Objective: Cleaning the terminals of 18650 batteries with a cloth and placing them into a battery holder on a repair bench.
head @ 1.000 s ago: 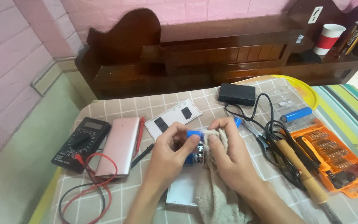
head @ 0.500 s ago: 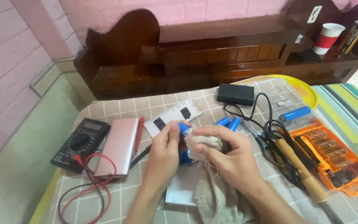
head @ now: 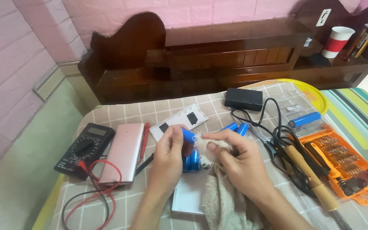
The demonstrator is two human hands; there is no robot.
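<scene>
My left hand (head: 168,159) grips a blue cylindrical battery cell (head: 188,136), its end pointing up and right. My right hand (head: 239,159) presses a beige cloth (head: 218,196) against that cell's tip. Below the hands, more blue cells (head: 192,162) lie over a white flat panel (head: 189,196). Two further blue cells (head: 237,127) rest just behind my right hand, partly hidden by it.
A black multimeter (head: 85,145) with red and black leads and a pink power bank case (head: 123,152) lie left. A white board (head: 178,122) sits behind. Right: black box (head: 243,99), soldering iron (head: 309,174), orange screwdriver kit (head: 346,164), another blue cell (head: 305,119). Dark wooden headboard (head: 218,55) behind.
Both hands have lifted the cell slightly and shifted left; the cloth in my right hand has moved onto the cell's tip, uncovering the two cells behind.
</scene>
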